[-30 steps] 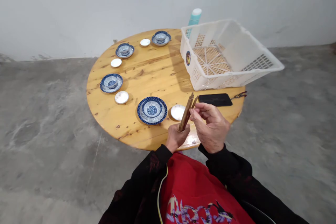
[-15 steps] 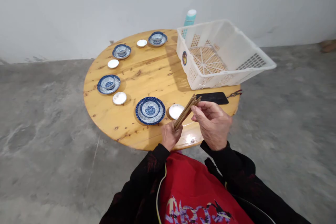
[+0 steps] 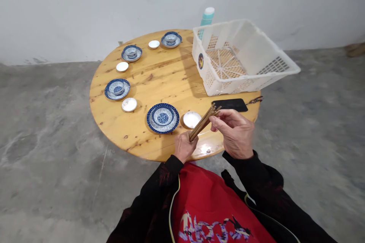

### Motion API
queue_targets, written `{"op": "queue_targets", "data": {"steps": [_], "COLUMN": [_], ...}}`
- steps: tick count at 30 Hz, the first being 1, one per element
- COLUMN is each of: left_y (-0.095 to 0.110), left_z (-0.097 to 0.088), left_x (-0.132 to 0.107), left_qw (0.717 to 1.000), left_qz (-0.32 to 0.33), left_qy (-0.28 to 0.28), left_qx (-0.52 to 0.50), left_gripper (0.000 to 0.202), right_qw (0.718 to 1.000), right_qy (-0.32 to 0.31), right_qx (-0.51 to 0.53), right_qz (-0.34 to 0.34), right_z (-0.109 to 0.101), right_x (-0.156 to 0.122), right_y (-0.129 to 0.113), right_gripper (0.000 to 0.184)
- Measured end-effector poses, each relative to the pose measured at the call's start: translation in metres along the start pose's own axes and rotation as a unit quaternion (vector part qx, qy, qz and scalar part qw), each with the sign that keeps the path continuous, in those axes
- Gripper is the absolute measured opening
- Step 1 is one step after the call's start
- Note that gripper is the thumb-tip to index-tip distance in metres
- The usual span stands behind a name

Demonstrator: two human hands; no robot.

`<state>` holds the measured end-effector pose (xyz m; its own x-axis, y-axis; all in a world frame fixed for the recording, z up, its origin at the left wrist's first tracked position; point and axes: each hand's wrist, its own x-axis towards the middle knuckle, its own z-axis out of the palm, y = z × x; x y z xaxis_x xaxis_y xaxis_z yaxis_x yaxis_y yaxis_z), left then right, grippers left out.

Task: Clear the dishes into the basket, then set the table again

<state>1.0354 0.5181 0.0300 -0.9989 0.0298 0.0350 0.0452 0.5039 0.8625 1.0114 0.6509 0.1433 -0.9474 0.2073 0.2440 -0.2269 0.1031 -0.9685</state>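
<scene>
A bundle of brown chopsticks (image 3: 203,123) slants up to the right over the table's near edge. Its lower end is wrapped in my left hand (image 3: 185,146), which is closed. At the upper tips, the thumb and fingers of my right hand (image 3: 236,131) pinch a chopstick that leans a little apart from the others. How many chopsticks the bundle holds is hard to make out. Behind the bundle lies a small white dish (image 3: 192,120). To its left a blue-and-white bowl (image 3: 162,116) rests on a patterned plate (image 3: 151,127).
Around the round wooden table (image 3: 159,76) stand further bowls on plates (image 3: 117,89) with small white dishes (image 3: 129,104). A white plastic crate (image 3: 212,83) occupies the right side, a turquoise bottle (image 3: 207,17) behind it. A black phone (image 3: 230,104) lies before the crate.
My right hand has shifted slightly right, and one chopstick's tip now spreads farther from the bundle. My left hand keeps its grip in nearly the same place.
</scene>
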Motion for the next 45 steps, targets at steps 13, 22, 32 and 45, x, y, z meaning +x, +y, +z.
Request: {"op": "queue_targets", "data": {"steps": [13, 22, 32, 45], "left_y": [-0.003, -0.008, -0.014, -0.01], "left_z": [0.004, 0.003, 0.002, 0.002], "left_x": [-0.008, -0.014, -0.015, -0.03], "left_qw": [0.998, 0.989, 0.967, 0.98], "left_qz": [-0.048, -0.09, -0.036, -0.088], "left_qy": [-0.025, -0.041, -0.03, -0.145], "left_qx": [0.017, 0.111, 0.25, -0.107], "left_gripper": [0.028, 0.03, 0.015, 0.046], "right_qw": [0.999, 0.998, 0.989, 0.985], "right_qy": [-0.014, -0.018, 0.009, -0.016], "right_qx": [-0.042, -0.011, 0.001, 0.046], "right_qz": [0.017, 0.062, 0.15, 0.164], "right_z": [-0.007, -0.009, -0.006, -0.01], "right_x": [0.002, 0.001, 0.001, 0.0], "right_y": [0.018, 0.025, 0.02, 0.031], "right_gripper": [0.02, 0.023, 0.008, 0.008]}}
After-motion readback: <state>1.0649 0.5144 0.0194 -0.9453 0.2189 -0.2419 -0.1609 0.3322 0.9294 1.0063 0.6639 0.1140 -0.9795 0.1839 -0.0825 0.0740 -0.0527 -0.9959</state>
